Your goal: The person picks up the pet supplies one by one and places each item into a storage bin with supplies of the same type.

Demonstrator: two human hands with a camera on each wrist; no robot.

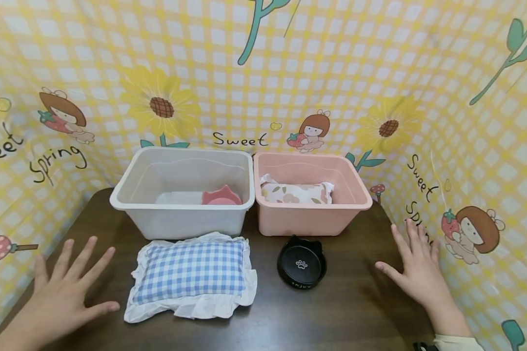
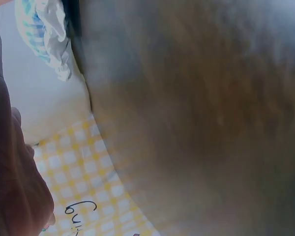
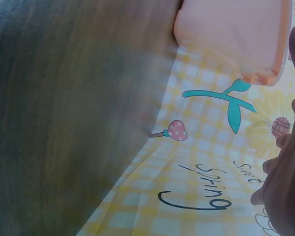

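Note:
In the head view my left hand (image 1: pixel 66 292) is spread wide over the left side of the table, holding nothing. My right hand (image 1: pixel 419 273) is likewise spread with straight fingers at the right side. Nearest the left hand lies a blue-and-white checked pillow (image 1: pixel 193 270) with a white ruffled edge. A black cat-eared pet bowl (image 1: pixel 302 263) with a paw print sits left of the right hand. Behind them stand a white bin (image 1: pixel 184 222) holding a pink cat-eared bowl (image 1: pixel 221 196), and a pink bin (image 1: pixel 307 219) holding a floral pillow (image 1: pixel 296 192).
The dark wooden table (image 1: pixel 285 321) is enclosed at the back and sides by a yellow checked cloth (image 1: pixel 254 97) with printed flowers and lettering. The two bins stand side by side along the table's back edge. The right wrist view shows the pink bin's side (image 3: pixel 226 34).

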